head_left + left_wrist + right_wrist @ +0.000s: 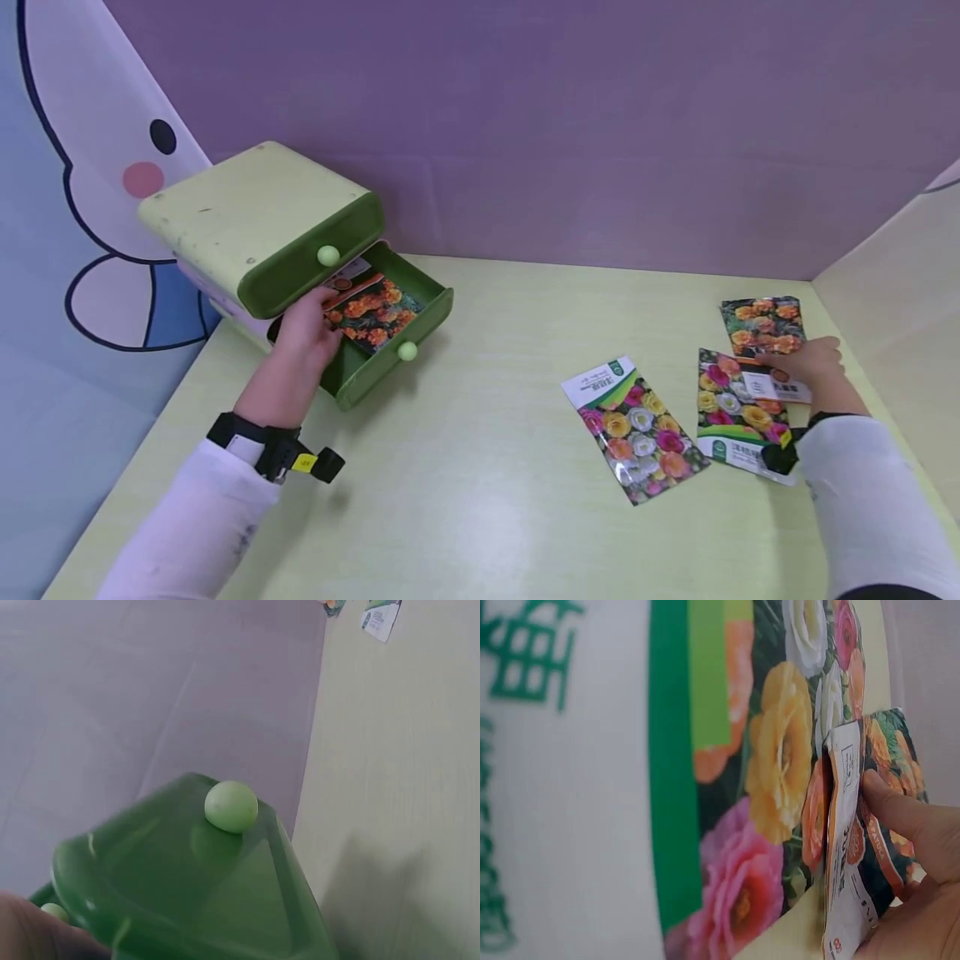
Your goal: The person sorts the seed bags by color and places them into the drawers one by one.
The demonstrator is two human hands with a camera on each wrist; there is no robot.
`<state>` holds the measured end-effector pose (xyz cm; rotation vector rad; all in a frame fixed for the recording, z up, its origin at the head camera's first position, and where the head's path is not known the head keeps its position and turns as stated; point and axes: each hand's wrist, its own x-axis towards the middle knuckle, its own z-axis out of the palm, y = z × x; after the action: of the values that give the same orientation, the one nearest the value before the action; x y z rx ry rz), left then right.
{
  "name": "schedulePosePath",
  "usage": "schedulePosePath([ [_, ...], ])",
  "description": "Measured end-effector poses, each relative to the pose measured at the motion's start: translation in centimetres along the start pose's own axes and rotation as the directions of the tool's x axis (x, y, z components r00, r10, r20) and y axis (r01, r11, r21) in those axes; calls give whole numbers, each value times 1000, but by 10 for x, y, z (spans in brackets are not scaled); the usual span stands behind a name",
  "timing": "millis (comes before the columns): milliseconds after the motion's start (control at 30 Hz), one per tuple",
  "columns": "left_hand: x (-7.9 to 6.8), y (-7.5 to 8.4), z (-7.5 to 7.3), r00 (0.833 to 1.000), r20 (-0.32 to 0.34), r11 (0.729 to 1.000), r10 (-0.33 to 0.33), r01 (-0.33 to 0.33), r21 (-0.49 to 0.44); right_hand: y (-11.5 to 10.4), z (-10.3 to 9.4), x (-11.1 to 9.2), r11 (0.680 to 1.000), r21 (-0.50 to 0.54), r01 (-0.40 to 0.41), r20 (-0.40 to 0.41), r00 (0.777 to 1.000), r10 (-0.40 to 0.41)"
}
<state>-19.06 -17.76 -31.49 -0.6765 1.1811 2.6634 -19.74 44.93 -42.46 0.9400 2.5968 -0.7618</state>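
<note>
My left hand (303, 337) reaches into the pulled-out lower green drawer (393, 361) and pinches the near end of a seed packet (382, 312) with orange flowers. In the left wrist view, the green drawer front with its pale round knob (231, 807) fills the lower part, and a bit of the left hand (37, 934) shows at the corner. At the right, my right hand (810, 367) pinches another orange-flower seed packet (767, 323) by its white-labelled end. That packet overlaps a rose seed packet (738, 412) on the table; the right wrist view shows the thumb on it.
A second rose seed packet (637, 429) lies slanted on the table (480, 500). The cream drawer box (262, 208) stands at the back left, its upper drawer (315, 258) pushed in. A purple backdrop (540, 133) rises behind; a pale wall (900, 317) borders the right.
</note>
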Motion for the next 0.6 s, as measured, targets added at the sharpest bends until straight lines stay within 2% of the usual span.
schedulePosePath([
  [100,-4,-2,4,996,-68,998,65,-65,-2,0,0,-2,997,79,24,-12,1000,-23],
  [267,-8,-7,11,982,-133,991,137,-135,26,1,0,0,991,108,79,-77,995,-71],
  [467,-23,-12,21,992,-43,993,119,-119,16,4,-5,-2,988,87,127,-151,982,-113],
  [600,-36,-15,31,994,88,993,67,-76,93,5,-14,-8,980,94,173,-174,972,-155],
])
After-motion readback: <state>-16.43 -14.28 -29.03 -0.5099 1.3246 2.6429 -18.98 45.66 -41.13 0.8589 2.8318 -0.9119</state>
